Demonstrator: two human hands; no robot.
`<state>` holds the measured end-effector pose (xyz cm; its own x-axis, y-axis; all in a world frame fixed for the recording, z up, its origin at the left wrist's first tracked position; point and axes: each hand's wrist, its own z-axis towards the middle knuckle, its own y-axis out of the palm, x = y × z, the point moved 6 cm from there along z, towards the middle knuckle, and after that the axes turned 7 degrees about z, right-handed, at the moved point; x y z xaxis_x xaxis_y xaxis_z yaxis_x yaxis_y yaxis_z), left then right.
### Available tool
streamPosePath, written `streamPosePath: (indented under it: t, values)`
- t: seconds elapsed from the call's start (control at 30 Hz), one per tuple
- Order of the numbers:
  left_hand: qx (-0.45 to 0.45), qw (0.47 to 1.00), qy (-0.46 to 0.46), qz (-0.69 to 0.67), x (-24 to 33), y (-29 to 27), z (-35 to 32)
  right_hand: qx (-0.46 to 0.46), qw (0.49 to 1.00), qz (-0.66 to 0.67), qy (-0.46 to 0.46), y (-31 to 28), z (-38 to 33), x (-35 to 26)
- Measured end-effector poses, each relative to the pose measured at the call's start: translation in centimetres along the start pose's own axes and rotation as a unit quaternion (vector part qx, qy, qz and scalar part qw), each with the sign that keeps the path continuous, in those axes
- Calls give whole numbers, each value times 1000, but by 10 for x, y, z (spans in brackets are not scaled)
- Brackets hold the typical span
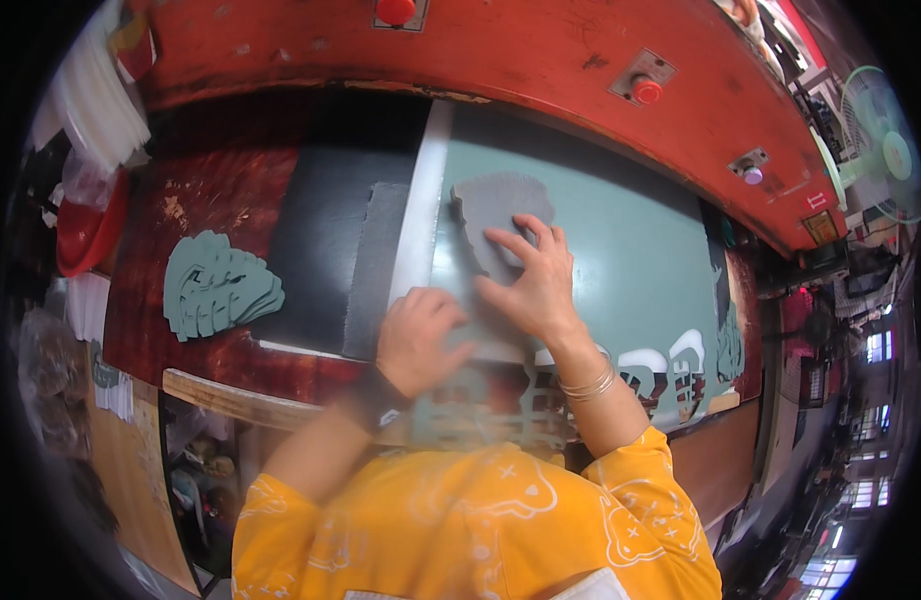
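Observation:
My right hand [537, 285] reaches over a grey shaped piece [506, 200] with a finely jagged edge, which lies on a pale green sheet [631, 240]. Its fingers are spread, with the fingertips on or just over the piece. My left hand [418, 340], slightly blurred, hovers near the sheet's left edge beside a white strip [423, 200]. Its fingers are bent, thumb apart, and nothing shows between them. Close to my body, cut-out shapes and leftover webbing of green sheet [686, 365] hang over the front edge, partly hidden by my arms.
A stack of green cut pieces [221, 285] lies on the dark red board [216, 180] at left. A black panel [326, 190] and a grey strip [374, 260] lie between. Behind runs an orange machine beam [541, 50] with red buttons [646, 90]. A green fan [886, 150] stands far right.

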<state>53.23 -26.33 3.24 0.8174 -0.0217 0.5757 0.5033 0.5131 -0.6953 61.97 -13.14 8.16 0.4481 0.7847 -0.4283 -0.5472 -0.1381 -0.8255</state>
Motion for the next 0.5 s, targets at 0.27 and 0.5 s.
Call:
streamPosePath:
  t: [0.27,0.5]
  values:
    - [24,1000,-4,-7,-4,1,2,9,999,-17,49,26,4,-14]
    - [9,1000,-16,-15,-10,-1,13,-28,998,-19,47,30,9,-3]
